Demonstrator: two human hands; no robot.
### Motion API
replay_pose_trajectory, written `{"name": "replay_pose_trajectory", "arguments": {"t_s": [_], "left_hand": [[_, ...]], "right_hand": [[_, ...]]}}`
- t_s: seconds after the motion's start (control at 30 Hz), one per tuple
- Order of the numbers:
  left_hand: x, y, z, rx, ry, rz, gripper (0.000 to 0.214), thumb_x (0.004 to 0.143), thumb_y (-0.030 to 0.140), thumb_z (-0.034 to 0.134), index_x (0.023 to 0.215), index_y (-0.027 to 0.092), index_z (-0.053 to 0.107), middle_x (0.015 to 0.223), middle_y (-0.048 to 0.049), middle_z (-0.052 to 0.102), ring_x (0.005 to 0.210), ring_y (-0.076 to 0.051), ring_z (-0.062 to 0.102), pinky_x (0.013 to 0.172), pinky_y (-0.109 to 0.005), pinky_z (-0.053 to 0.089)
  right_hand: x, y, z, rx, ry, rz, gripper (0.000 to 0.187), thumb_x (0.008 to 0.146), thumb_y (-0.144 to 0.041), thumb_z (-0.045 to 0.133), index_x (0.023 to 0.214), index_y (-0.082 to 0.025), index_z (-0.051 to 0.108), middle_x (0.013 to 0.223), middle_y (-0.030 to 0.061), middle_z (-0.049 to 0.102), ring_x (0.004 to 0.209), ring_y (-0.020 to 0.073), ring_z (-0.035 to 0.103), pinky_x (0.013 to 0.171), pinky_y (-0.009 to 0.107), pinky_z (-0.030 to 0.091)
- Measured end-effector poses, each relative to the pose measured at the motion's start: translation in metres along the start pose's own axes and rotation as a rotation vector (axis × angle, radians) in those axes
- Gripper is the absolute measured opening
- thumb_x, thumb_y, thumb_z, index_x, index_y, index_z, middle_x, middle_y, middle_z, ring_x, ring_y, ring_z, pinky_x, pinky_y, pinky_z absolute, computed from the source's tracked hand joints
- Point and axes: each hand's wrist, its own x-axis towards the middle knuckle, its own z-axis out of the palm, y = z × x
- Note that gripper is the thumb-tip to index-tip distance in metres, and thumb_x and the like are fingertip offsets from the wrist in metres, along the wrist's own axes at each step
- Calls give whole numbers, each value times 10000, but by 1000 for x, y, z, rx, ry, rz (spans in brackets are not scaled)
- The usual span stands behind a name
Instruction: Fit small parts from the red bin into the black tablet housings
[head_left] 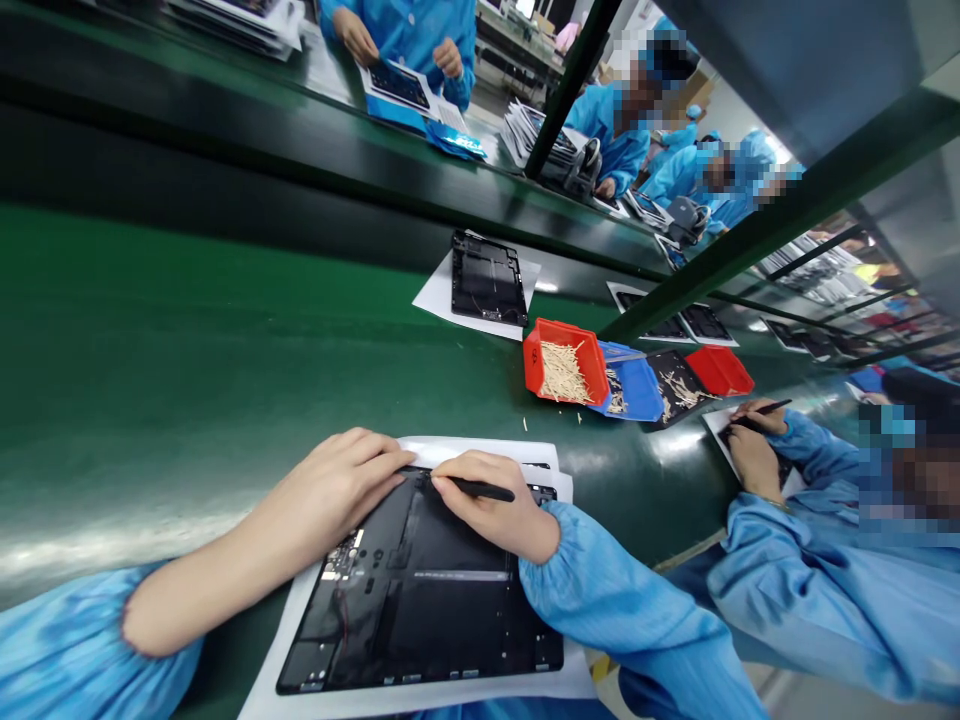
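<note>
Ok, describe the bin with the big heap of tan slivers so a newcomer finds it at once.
On the green belt, look up and right of the nearest black panel to a row of small bins. The red bin is at the row's left end. Unlike the blue bin beside it and the farther red bin, it holds a thick tan heap.

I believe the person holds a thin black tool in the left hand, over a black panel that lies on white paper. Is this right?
Not quite. The thin black tool is in the right hand, not the left; the left hand rests on the panel's edge. The black panel does lie on white paper. The head view shows this.
</note>
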Motion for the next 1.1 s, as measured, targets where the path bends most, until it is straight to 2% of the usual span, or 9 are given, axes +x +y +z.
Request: {"name": "replay_pose_trajectory", "arguments": {"t_s": [0.23,0.43,0.67,0.93,1.1], "left_hand": [[5,-5,-2,82,6,82,286,1029,353,438,1123,246,686,1000,-38,696,918,-194,612,775,-328,445],[9,2,-8,279,-57,208,278,987,114,436,1065,217,682,1007,-57,706,894,-202,607,819,-364,430],[10,3,-6,311,-35,215,166,960,136,529,1050,169,664,957,-52,691,840,-206,587,769,-362,416],[10,3,-7,296,-27,210,202,976,133,487,1058,173,667,973,-54,702,853,-211,589,768,-363,402],[10,2,-6,258,-26,190,225,980,133,473,1058,196,674,996,-57,705,865,-215,590,781,-364,405]], "right_hand": [[3,2,7,-22,-72,-56,145,993,-225,572,987,-178,709,885,64,747,786,152,696,765,281,575],[4,4,9,1,-15,-20,154,984,-249,582,931,-186,712,838,45,744,741,143,691,736,271,574],[4,4,7,9,-10,-17,148,973,-233,596,920,-167,718,836,50,750,742,142,695,739,267,572],[2,5,7,7,-58,4,168,990,-276,584,939,-180,713,868,55,756,784,150,711,762,284,584],[2,5,7,17,-30,2,145,979,-261,599,938,-185,715,866,54,756,782,152,710,759,290,586]]}}
